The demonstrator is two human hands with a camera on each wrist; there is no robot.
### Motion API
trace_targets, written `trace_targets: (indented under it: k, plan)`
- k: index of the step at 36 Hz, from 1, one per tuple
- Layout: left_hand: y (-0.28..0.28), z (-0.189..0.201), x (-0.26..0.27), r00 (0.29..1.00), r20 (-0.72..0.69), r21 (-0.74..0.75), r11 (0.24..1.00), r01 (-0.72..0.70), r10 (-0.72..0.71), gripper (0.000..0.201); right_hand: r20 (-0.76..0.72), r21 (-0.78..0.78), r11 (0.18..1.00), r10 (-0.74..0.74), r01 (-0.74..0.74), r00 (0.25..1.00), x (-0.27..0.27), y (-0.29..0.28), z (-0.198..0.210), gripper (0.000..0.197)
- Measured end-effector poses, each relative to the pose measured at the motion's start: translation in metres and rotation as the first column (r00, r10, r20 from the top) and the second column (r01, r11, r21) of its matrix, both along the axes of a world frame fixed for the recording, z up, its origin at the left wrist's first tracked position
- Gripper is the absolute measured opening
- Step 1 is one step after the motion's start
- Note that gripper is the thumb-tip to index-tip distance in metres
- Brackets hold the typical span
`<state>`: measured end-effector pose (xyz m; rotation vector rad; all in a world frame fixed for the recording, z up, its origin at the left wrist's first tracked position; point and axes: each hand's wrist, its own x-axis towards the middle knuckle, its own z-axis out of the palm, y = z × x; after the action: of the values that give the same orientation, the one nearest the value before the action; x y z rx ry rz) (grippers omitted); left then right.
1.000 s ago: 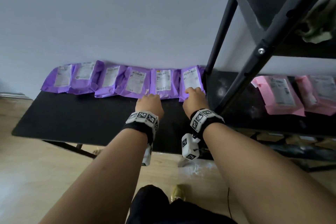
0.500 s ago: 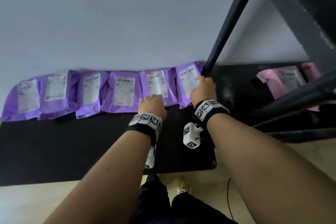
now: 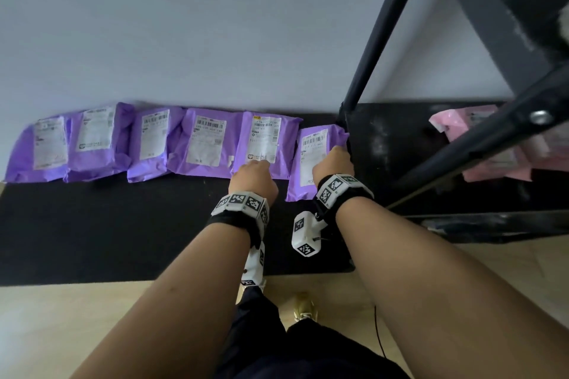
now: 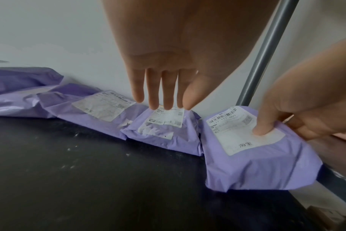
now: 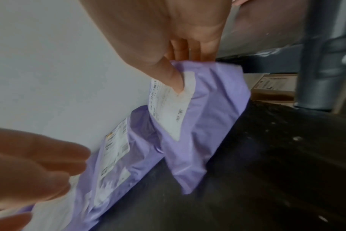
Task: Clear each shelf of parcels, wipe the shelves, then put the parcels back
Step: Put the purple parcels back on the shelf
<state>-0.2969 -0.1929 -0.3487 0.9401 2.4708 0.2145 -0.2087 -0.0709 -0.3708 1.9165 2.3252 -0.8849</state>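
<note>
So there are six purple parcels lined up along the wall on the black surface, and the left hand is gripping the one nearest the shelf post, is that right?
Not quite: it is the right hand that grips the purple parcel nearest the shelf post, thumb pressed on its label. The left wrist view shows this. The left hand has straight fingers reaching to the next parcel. The rest holds: six purple parcels along the wall on the black surface.

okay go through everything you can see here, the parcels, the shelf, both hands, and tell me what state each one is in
Rightmost purple parcel: lifted at its far end, out of line with the row, in the right hand's grip.
Five other purple parcels: lying label-up in a row along the wall.
Black shelf: dusty, speckled white.
Pink parcels: on the shelf beyond the post.
Left hand: open, fingers straight.
Right hand: thumb on the label, fingers underneath.
</note>
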Motion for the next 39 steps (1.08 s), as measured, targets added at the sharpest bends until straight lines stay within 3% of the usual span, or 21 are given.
trace_targets:
  k: [7,11,19,25,30,34,39]
  plan:
    - [-0.026,0.011,0.038,0.996,0.018,0.041,0.996,-0.084,0.083,0.045,-0.107,0.081,0.996,0.048,-0.039,0.993,0.028,-0.027,0.024,0.044]
    - [-0.037,0.019,0.05,0.989,0.027,0.065,0.988,-0.144,0.142,0.043,-0.165,0.124,0.983,0.154,-0.135,0.974,0.041,-0.039,0.039,0.033]
    - [-0.057,0.041,0.073,0.978,0.103,0.181,0.963,-0.198,0.182,0.033,-0.358,0.133,0.978,0.197,-0.159,0.913,0.067,-0.072,0.073,0.027]
    - [-0.089,0.045,0.101,0.958,0.24,0.243,0.945,-0.217,0.158,0.019,-0.441,0.103,0.994,0.089,-0.048,0.893,0.096,-0.109,0.085,0.02]
    - [-0.119,0.038,0.133,0.96,0.236,0.285,0.933,-0.218,0.152,0.005,-0.449,0.129,0.992,0.056,0.003,0.892,0.133,-0.144,0.08,0.019]
    - [-0.13,0.035,0.161,0.973,0.204,0.271,0.949,-0.163,0.109,0.021,-0.422,0.127,0.99,-0.003,0.063,0.907,0.174,-0.16,0.079,0.02]
    - [-0.116,0.054,0.203,0.986,0.167,0.311,0.949,-0.057,0.005,0.02,-0.441,0.117,0.98,-0.097,0.164,0.892,0.228,-0.157,0.089,0.018]
